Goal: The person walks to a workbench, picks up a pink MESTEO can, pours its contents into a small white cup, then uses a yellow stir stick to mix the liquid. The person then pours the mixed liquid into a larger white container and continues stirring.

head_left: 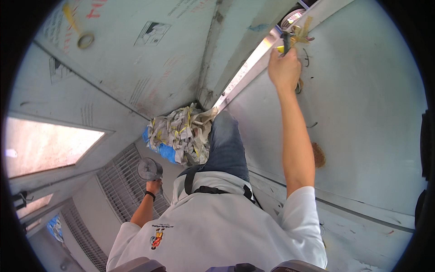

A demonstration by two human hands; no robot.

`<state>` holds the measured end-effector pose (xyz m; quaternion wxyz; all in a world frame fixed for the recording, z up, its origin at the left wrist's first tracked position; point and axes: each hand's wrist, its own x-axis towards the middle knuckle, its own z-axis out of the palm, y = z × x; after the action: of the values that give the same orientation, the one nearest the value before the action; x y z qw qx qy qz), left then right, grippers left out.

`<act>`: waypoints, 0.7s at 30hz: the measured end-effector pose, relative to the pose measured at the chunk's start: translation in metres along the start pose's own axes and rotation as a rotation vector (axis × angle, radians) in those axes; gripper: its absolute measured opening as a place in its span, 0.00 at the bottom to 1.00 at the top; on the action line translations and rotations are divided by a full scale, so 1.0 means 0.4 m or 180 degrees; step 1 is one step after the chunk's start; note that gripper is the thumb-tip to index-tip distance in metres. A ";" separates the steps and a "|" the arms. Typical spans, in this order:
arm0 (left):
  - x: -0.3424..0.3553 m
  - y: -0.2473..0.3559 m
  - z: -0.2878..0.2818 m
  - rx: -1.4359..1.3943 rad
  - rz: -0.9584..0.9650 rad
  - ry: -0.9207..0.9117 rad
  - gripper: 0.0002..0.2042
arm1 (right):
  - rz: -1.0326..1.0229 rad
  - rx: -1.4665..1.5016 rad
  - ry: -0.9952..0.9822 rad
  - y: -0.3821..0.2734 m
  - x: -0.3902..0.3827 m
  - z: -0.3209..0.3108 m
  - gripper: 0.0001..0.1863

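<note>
Right hand (285, 68) outstretched; left hand (154, 186) lower, apparently gripping cylinder (149, 169).

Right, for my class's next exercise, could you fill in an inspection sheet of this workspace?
Surface: large pale panel, marked by a brown patch.
Job's things: grey round-topped tool; dark-and-yellow tool, details unclear.
Clutter: crumpled paper heap in the corner; tape roll against the wall.
Hands: left hand grips the round-topped tool; right hand grips the other.
Cables: nothing seen.
Surroundings: grating, bright window.
</note>
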<state>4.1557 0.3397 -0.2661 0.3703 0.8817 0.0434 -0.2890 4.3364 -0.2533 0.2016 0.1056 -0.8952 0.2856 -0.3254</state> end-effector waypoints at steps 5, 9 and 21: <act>0.114 0.099 0.009 0.0994 0.0834 -0.0417 0.10 | 0.0708 -0.0254 0.0362 0.274 0.234 0.035 0.19; 0.226 0.171 0.099 0.1984 0.1779 -0.0631 0.13 | 0.1020 -0.0769 0.0606 0.514 0.341 0.035 0.24; 0.882 0.782 0.718 0.1866 0.2226 -0.1459 0.25 | 0.2826 -0.2958 0.1394 1.216 0.357 -0.056 0.34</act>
<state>4.4019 -0.1294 -0.4210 0.1821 0.8242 -0.4196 -0.3338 4.1958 -0.7324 0.1110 -0.2267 -0.5590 0.7510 -0.2685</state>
